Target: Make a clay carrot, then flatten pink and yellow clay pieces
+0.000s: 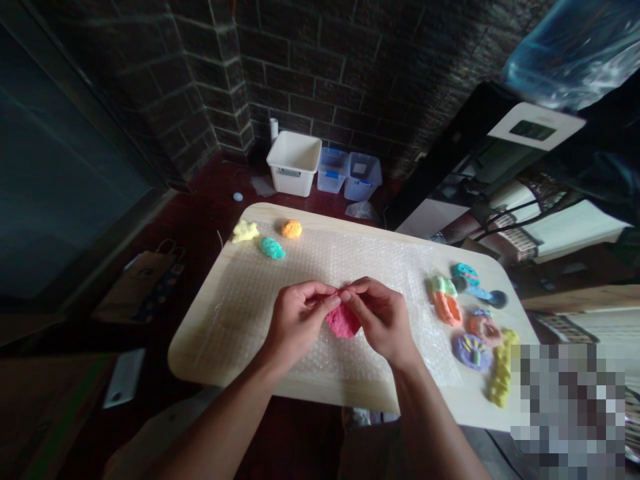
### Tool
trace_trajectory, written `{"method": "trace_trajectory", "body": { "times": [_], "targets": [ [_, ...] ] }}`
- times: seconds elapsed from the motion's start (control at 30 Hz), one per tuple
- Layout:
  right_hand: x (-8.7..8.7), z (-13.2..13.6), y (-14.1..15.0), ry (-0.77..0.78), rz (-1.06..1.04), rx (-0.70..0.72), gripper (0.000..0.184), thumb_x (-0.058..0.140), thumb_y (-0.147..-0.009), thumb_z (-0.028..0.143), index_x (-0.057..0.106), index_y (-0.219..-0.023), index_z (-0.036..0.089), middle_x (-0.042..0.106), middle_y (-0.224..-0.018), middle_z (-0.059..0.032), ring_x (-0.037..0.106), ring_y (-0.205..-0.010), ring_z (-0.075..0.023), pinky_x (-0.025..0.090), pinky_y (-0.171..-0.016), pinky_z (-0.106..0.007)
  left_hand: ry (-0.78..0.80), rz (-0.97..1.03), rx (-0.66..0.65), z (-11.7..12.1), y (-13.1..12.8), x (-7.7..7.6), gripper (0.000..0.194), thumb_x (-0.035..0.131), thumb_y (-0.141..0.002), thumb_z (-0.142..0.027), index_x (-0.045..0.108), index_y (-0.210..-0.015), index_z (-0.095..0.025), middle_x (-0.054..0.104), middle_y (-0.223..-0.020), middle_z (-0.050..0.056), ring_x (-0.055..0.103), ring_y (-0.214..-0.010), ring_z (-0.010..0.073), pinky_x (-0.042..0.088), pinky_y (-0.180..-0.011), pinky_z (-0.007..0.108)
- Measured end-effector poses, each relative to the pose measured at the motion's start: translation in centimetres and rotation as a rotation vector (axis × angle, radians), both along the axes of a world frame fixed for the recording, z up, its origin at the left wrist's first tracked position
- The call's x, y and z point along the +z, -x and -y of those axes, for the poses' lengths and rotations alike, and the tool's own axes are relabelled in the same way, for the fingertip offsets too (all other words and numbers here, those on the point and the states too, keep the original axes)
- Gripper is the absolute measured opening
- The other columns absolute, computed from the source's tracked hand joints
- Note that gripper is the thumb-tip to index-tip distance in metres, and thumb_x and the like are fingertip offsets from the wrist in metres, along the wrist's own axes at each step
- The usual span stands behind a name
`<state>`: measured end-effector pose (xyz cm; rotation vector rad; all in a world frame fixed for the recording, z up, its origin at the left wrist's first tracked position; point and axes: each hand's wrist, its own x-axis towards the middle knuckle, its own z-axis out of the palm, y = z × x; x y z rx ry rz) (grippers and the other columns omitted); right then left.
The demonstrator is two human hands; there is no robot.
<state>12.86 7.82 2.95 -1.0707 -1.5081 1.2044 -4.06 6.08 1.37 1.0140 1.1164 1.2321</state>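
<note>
1. Both the left hand (300,317) and right hand (384,319) pinch the pink piece (343,323) between thumbs and fingers, hiding its top edge; blocky pixels (570,410) mask the lower right corner.
2. The pink piece, perhaps soft clay, looks rounded and rough, over the bubble wrap (245,310) mid-table (189,360).
3. An orange ball (291,229), teal lump (272,248) and pale yellow lump (245,231) lie far left; an orange-and-green piece (449,309) and purple disc (465,357) sit right.
</note>
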Motion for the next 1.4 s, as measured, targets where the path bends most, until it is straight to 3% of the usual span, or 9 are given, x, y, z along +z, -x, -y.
{"method": "trace_trajectory", "body": {
  "times": [0.17,0.33,0.43,0.53,0.77,0.83,0.97,1.23,1.4],
  "targets": [
    [-0.16,0.10,0.39,0.095,-0.107,-0.053,0.023,0.074,-0.099,0.042,0.071,-0.092,0.020,0.067,-0.075,-0.0015,0.057,-0.059,-0.0127,0.047,-0.053,-0.026,0.025,0.114,-0.038,-0.07,-0.55,-0.08,0.026,0.082,-0.087,-0.033,0.076,-0.105,-0.016,0.080,-0.097,0.009,0.075,-0.088,0.0194,0.058,-0.078,0.028],
    [-0.10,0.02,0.25,0.031,-0.011,-0.023,0.021,0.074,-0.099,0.043,0.073,-0.103,0.021,0.072,-0.087,-0.0044,0.066,-0.072,-0.0157,0.053,-0.063,-0.028,-0.026,-0.030,-0.055,0.00,-0.26,-0.31,0.021,0.075,-0.092,-0.036,0.078,-0.092,-0.015,0.077,-0.083,0.007,0.071,-0.074,0.0188,0.054,-0.069,0.027],
    [-0.04,-0.04,0.01,-0.007,0.047,0.000,0.024,0.075,-0.098,0.044,0.077,-0.095,0.020,0.073,-0.089,-0.0072,0.068,-0.077,-0.0185,0.055,-0.065,-0.030,-0.053,-0.138,-0.048,0.15,0.03,-0.27,0.020,0.074,-0.093,-0.035,0.080,-0.089,-0.016,0.077,-0.078,0.006,0.069,-0.070,0.0183,0.052,-0.064,0.027],
    [-0.08,0.01,0.00,0.031,0.030,-0.016,0.029,0.075,-0.098,0.046,0.074,-0.089,0.019,0.071,-0.082,-0.0061,0.065,-0.069,-0.0169,0.053,-0.061,-0.029,-0.056,-0.197,-0.048,0.25,0.09,-0.15,0.021,0.074,-0.092,-0.036,0.081,-0.089,-0.017,0.077,-0.078,0.006,0.069,-0.069,0.0187,0.050,-0.063,0.027],
    [-0.13,-0.04,0.25,0.052,-0.058,-0.058,0.026,0.078,-0.095,0.043,0.076,-0.089,0.018,0.071,-0.081,-0.0050,0.064,-0.069,-0.0152,0.053,-0.061,-0.027,-0.028,-0.025,-0.063,0.03,-0.25,-0.07,0.020,0.073,-0.095,-0.036,0.075,-0.092,-0.016,0.075,-0.086,0.005,0.069,-0.078,0.0176,0.052,-0.070,0.026],
    [-0.16,-0.09,0.24,0.107,-0.081,-0.018,0.027,0.080,-0.094,0.044,0.076,-0.093,0.018,0.072,-0.081,-0.0046,0.065,-0.066,-0.0150,0.054,-0.059,-0.027,-0.014,0.022,-0.020,-0.08,-0.22,-0.08,0.019,0.075,-0.093,-0.034,0.073,-0.101,-0.017,0.076,-0.092,0.006,0.071,-0.083,0.0182,0.055,-0.074,0.027],
    [-0.33,-0.20,0.18,0.167,-0.086,0.031,0.027,0.085,-0.089,0.043,0.079,-0.096,0.017,0.076,-0.082,-0.0057,0.069,-0.068,-0.0165,0.058,-0.062,-0.029,0.020,0.074,0.027,-0.20,-0.09,-0.06,0.035,0.080,-0.089,-0.032,0.068,-0.118,-0.017,0.078,-0.098,0.008,0.075,-0.088,0.0194,0.057,-0.077,0.028],
    [-0.28,-0.01,0.08,0.080,-0.110,-0.064,0.023,0.082,-0.093,0.039,0.079,-0.088,0.017,0.075,-0.077,-0.0057,0.068,-0.064,-0.0162,0.058,-0.060,-0.029,0.011,0.040,-0.054,-0.24,-0.11,-0.28,0.027,0.081,-0.088,-0.040,0.077,-0.096,-0.015,0.076,-0.084,0.006,0.071,-0.076,0.0180,0.055,-0.069,0.027],
    [-0.19,0.02,0.44,0.122,-0.126,-0.032,0.023,0.081,-0.093,0.040,0.080,-0.088,0.017,0.074,-0.074,-0.0041,0.066,-0.060,-0.0140,0.056,-0.055,-0.025,0.009,-0.051,-0.002,-0.14,0.22,-0.39,0.027,0.078,-0.091,-0.041,0.076,-0.086,-0.015,0.073,-0.077,0.005,0.064,-0.068,0.0156,0.050,-0.064,0.026]
  ]
}}
